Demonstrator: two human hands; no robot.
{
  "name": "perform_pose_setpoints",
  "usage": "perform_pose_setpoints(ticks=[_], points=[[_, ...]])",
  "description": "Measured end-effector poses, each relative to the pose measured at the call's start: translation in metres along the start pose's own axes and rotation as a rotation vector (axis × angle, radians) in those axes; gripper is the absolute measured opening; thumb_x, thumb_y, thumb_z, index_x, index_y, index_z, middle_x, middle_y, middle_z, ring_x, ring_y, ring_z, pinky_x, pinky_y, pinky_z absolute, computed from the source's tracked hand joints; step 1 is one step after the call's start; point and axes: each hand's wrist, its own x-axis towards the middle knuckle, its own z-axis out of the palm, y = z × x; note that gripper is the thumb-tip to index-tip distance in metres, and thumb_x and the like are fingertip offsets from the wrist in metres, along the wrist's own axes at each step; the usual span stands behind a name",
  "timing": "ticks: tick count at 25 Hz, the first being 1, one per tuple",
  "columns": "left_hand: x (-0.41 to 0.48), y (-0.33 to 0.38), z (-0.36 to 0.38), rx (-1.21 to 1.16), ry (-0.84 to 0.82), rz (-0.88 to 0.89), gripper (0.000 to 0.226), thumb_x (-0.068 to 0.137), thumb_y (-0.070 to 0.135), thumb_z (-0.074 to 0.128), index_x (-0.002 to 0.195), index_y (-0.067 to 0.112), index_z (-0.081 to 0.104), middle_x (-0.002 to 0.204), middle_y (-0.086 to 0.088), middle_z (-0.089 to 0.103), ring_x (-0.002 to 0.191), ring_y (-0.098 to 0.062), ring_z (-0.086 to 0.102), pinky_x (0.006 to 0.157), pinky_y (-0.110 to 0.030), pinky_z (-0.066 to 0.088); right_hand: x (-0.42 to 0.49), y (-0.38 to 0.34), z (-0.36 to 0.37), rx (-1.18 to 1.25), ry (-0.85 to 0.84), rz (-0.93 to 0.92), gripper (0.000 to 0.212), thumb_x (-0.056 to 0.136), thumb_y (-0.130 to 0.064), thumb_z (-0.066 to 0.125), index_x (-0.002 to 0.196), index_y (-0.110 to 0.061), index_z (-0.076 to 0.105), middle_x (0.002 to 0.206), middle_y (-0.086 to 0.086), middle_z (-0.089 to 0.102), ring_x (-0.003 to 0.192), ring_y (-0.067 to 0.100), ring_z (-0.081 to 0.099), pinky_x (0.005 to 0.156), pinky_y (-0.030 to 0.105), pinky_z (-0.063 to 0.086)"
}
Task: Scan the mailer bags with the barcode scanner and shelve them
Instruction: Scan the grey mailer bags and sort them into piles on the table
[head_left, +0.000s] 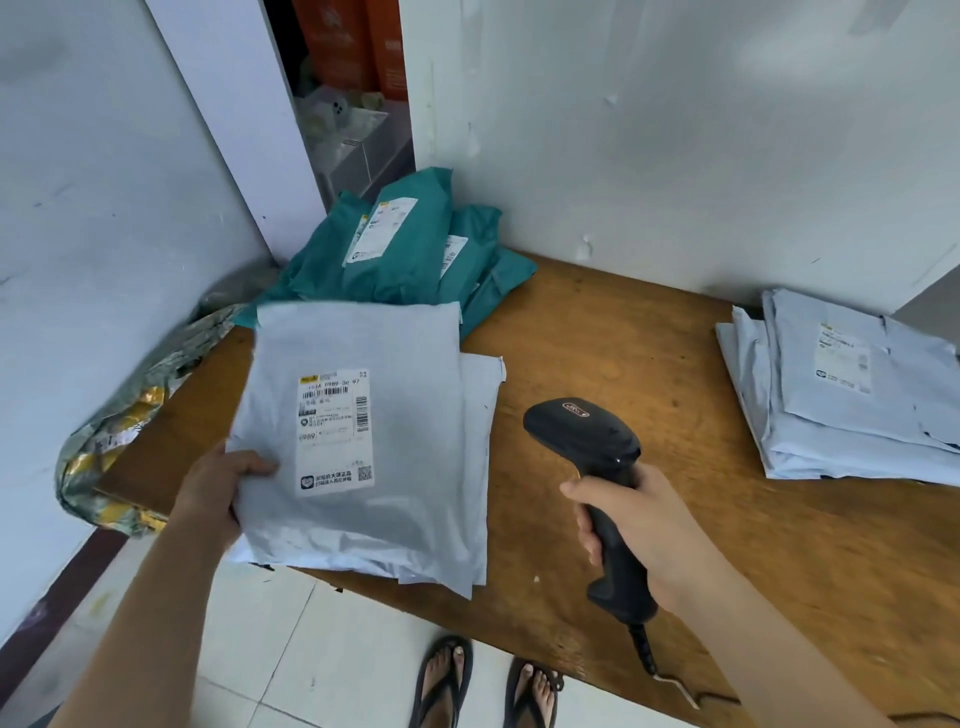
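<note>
The left hand (223, 488) is clamped on the lower left edge of a grey mailer bag (415, 415), with the thumb laid on top and the fingers hidden beneath. The bag is held left of centre in the frame, over a small pile of similar bags (480, 415) at the near edge of the wooden surface (623, 338). Whether it is lifted clear of that pile cannot be told. Its long axis runs from the bottom of the frame towards the top, leaning slightly right. The printed label (335, 431) faces up, and its length follows the same line.

The right hand (639, 530) is wrapped round the handle of the black barcode scanner (597, 452), at lower centre right of the frame. The scanner's long axis runs from the butt at lower right to the head at upper left, so the nose is pointed towards the bag. A cord (670, 680) trails from the butt.

The step in hand is judged to be the scanning of this bag. No beam is seen on the label. The next move is judged to call for the nose to be swung onto the barcode, near the top of the label, and the trigger pressed. Shelving is not yet begun.

Further out, teal bags (395, 260) are heaped at upper centre, and a stack of pale bags (841, 395) lies at the right edge.
</note>
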Motion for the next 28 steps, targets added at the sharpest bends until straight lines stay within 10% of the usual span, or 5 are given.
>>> perform_pose_setpoints(ticks=[8, 13, 15, 19, 28], points=[[0.024, 0.018, 0.027, 0.056, -0.070, 0.050, 0.026, 0.057, -0.009, 0.048, 0.072, 0.011, 0.057, 0.079, -0.012, 0.058, 0.082, -0.032, 0.055, 0.075, -0.040, 0.046, 0.010, -0.012, 0.013, -0.026, -0.011, -0.005, 0.026, 0.087, -0.010, 0.064, 0.065, -0.003, 0.051, 0.044, 0.005, 0.051, 0.036, 0.017, 0.043, 0.042, 0.023, 0.042], [0.028, 0.018, 0.030, 0.603, 0.083, -0.046, 0.031, 0.068, 0.010, 0.061, 0.095, -0.004, 0.057, 0.088, -0.016, 0.050, 0.081, -0.033, 0.053, 0.069, -0.033, 0.040, 0.008, -0.011, 0.011, 0.001, -0.001, -0.008, 0.025, 0.088, -0.009, 0.063, 0.067, -0.003, 0.051, 0.044, 0.006, 0.051, 0.036, 0.018, 0.043, 0.042, 0.025, 0.042], [0.027, 0.023, 0.035, 0.866, 0.165, 0.128, 0.075, 0.081, 0.021, 0.065, 0.140, -0.001, 0.024, 0.131, -0.022, 0.038, 0.124, -0.040, 0.040, 0.096, -0.044, 0.040, 0.009, -0.007, 0.008, 0.010, 0.008, 0.009, 0.024, 0.088, -0.009, 0.063, 0.069, -0.003, 0.051, 0.046, 0.007, 0.051, 0.037, 0.018, 0.043, 0.043, 0.026, 0.042], [0.016, 0.014, 0.091, 1.174, 0.154, 0.815, 0.071, 0.095, 0.046, 0.037, 0.151, 0.022, 0.000, 0.160, -0.011, -0.006, 0.147, -0.031, -0.003, 0.116, -0.051, 0.003, 0.013, -0.004, 0.006, 0.023, 0.037, 0.027, 0.024, 0.087, -0.010, 0.064, 0.068, -0.003, 0.051, 0.047, 0.008, 0.052, 0.038, 0.020, 0.043, 0.045, 0.026, 0.042], [0.025, -0.037, 0.113, 1.560, -0.012, 0.838, 0.077, 0.085, 0.066, 0.003, 0.150, 0.027, -0.009, 0.160, -0.010, -0.011, 0.147, -0.032, -0.006, 0.115, -0.056, -0.002, 0.014, -0.003, -0.002, 0.056, 0.101, 0.016, 0.025, 0.087, -0.010, 0.064, 0.067, -0.003, 0.051, 0.047, 0.009, 0.050, 0.039, 0.020, 0.042, 0.047, 0.026, 0.042]])
